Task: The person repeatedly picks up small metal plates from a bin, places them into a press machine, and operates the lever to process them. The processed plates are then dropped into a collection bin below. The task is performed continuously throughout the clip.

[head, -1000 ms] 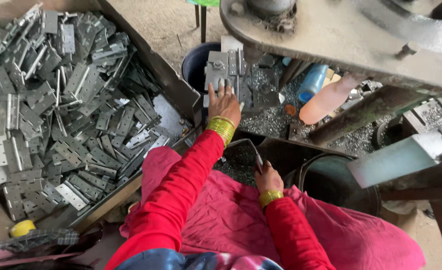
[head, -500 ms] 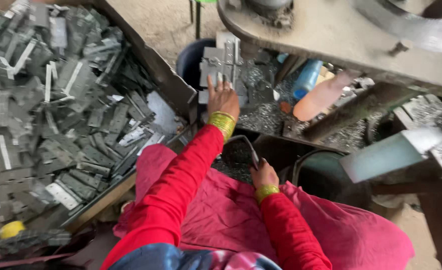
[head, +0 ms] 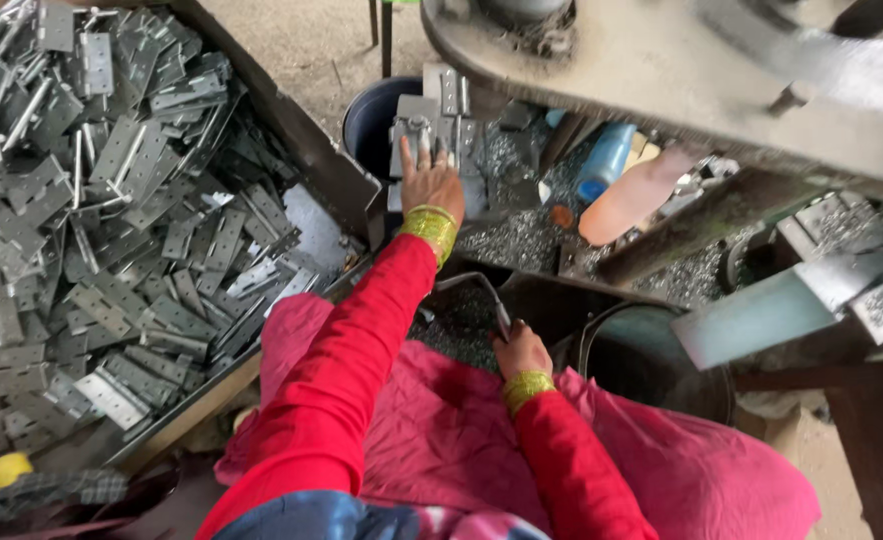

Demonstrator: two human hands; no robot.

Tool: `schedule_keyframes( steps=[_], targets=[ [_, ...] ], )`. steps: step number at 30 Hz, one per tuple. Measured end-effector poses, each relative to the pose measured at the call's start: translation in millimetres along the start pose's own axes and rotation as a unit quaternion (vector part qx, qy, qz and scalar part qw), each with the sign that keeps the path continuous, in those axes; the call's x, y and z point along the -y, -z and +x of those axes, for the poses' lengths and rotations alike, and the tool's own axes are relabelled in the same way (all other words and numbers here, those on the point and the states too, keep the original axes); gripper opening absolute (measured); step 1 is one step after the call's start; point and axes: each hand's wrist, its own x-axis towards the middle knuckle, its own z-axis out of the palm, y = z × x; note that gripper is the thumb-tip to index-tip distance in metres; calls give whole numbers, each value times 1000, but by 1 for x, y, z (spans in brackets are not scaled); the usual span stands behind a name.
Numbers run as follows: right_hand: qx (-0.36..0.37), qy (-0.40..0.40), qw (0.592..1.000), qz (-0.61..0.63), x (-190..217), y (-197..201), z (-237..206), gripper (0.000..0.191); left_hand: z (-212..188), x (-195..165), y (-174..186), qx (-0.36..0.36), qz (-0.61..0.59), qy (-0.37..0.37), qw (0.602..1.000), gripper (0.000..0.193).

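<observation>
Now the left hand (head: 431, 185) presses flat, fingers spread, on a grey metal hinge (head: 423, 125) under the heavy grey press (head: 661, 70). The right hand (head: 521, 350) is closed around a thin bent metal lever (head: 481, 290). If the lever moves early, I think the press could catch the fingers.

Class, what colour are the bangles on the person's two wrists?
Gold, patterned bangles, one on each wrist against red sleeves; the head view shows them.

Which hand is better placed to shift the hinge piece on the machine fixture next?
Left, probably. The left hand already lies flat on the metal hinge piece at the fixture, fingers spread over it. The right hand is lower and nearer the body, closed around a bent metal lever.
</observation>
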Motion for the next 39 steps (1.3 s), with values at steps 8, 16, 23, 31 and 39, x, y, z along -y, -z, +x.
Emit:
schedule_keyframes(
  steps=[8,16,23,31,39],
  targets=[
    [15,9,999,-39,-1,4,4,48,37,1,-6,18,22,30,999,48],
    [21,3,1000,-17,15,16,-10,50,42,6,-11,30,-9,18,999,46],
    [-239,171,951,100,75,96,-54,52,-75,12,-6,-76,-51,-85,992,62],
    [-227,195,945,135,76,102,-64,41,-53,1,33,-201,-130,-95,966,38],
    [-209,170,956,119,73,99,-59,41,-29,-43,14,-44,-87,32,995,27]
  ],
)
